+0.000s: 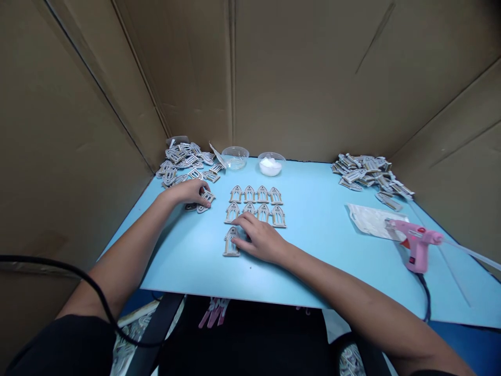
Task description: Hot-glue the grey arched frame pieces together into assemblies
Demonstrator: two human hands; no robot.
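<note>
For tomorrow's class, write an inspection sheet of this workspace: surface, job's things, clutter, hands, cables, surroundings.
Surface: light-blue board.
Job's things: arched cutouts in rows; left heap and right heap at the back.
Clutter: pink glue gun, plastic bag, clear bowl, bowl of white material.
Hands: left hand touching a cutout; right hand over the front cutout.
Cables: black cord from the gun; black cable over the left arm.
Surroundings: cardboard walls.
</note>
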